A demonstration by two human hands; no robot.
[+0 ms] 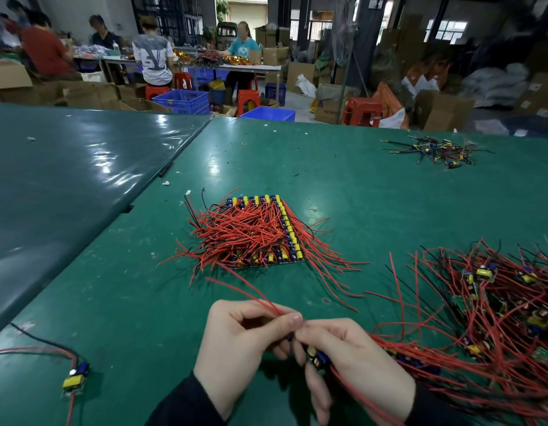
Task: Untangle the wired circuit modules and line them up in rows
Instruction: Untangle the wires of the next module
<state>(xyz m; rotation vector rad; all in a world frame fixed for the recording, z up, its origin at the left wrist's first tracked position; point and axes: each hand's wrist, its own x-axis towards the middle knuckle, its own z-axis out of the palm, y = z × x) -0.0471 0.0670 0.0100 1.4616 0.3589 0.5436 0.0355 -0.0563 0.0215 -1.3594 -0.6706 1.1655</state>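
Holding one light module near the counter edge, right hand is gripping its stiff board while left hand is pinching floppy red leads. Tangle is sitting right, neat rows farther back.

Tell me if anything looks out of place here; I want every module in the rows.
One wired module lies alone at the table's near-left edge, away from the lined-up rows and the tangled pile. A small separate tangle sits far right. Both hands hold one module.
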